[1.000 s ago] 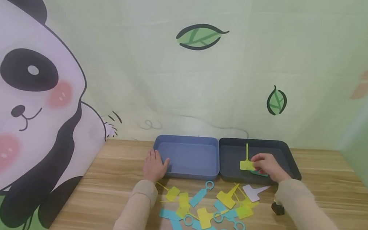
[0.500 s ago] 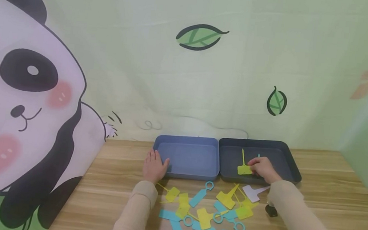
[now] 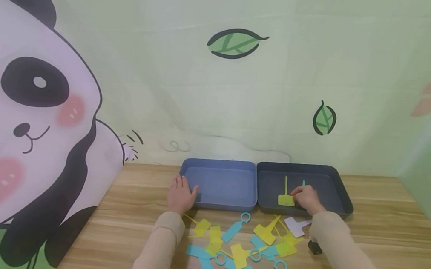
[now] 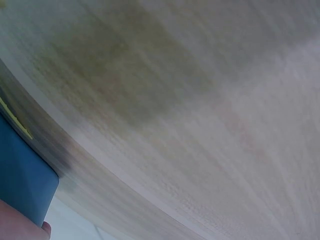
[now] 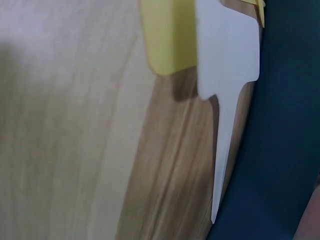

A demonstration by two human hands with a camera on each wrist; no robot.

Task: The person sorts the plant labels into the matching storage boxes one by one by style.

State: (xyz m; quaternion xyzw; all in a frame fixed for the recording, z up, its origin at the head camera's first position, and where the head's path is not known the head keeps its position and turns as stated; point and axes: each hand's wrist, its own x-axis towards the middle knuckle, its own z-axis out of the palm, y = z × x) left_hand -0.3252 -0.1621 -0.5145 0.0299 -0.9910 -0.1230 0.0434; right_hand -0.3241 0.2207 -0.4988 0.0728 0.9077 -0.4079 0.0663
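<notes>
My right hand [image 3: 307,199] is inside the dark tray [image 3: 334,183], its fingertips pinching the right edge of a yellow T-shaped plant label [image 3: 286,200]. That label's stem points away from me. Beneath the hand, the tip of a green label [image 3: 303,183] shows; the hand covers the remainder. My left hand [image 3: 181,194] rests with straight fingers on the left rim of the blue tray [image 3: 217,205]. In the left wrist view only a bit of that hand [image 4: 17,222] shows against the tray. A white T-shaped label [image 5: 229,55] lies by the dark tray's wall in the right wrist view.
Several yellow labels [image 3: 266,230] and blue ring-ended tags [image 3: 232,231] lie scattered and overlapping on the wooden table [image 3: 115,228] before the trays. The trays stand side by side. Behind them hangs a printed cloth [image 3: 158,82], with a thin cord [image 3: 238,143] along it.
My right hand has moved slightly left and toward me, lowering the yellow label into the dark tray. The green label's tip came into view behind the hand. My left hand has stayed put.
</notes>
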